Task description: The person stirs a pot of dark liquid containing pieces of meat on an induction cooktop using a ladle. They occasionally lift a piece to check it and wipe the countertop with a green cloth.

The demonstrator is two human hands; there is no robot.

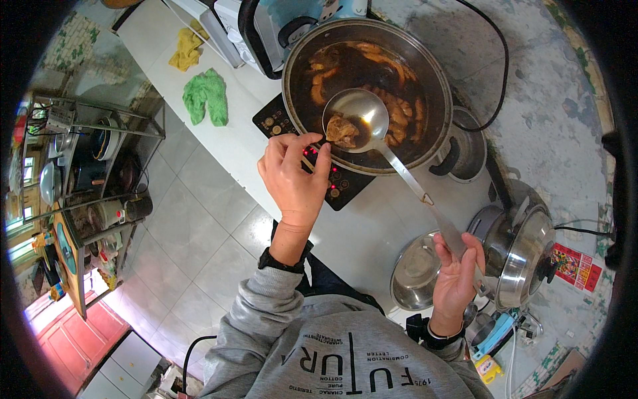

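Note:
A metal ladle (375,107) is held over a large steel pot (442,65); my right hand (456,274) grips its long handle. Its bowl carries a brown chunk of food (342,130), which looks like meat, in a little dark liquid. At the ladle's near left edge, my left hand (324,139) has its thumb and forefinger close beside the chunk; whether they touch it is not clear. Dark broth fills the pot, with several brown pieces, some like poultry feet (396,112), in it. Beneath the pot is a black induction cooker (344,192) with red lights lit.
Green (207,97) and yellow (187,50) cloths lie on the white counter at the upper left. A steel basin (411,274), a lidded pot (521,259) and a smaller pot (471,149) stand at the right. A black cable (506,55) curves behind the large pot.

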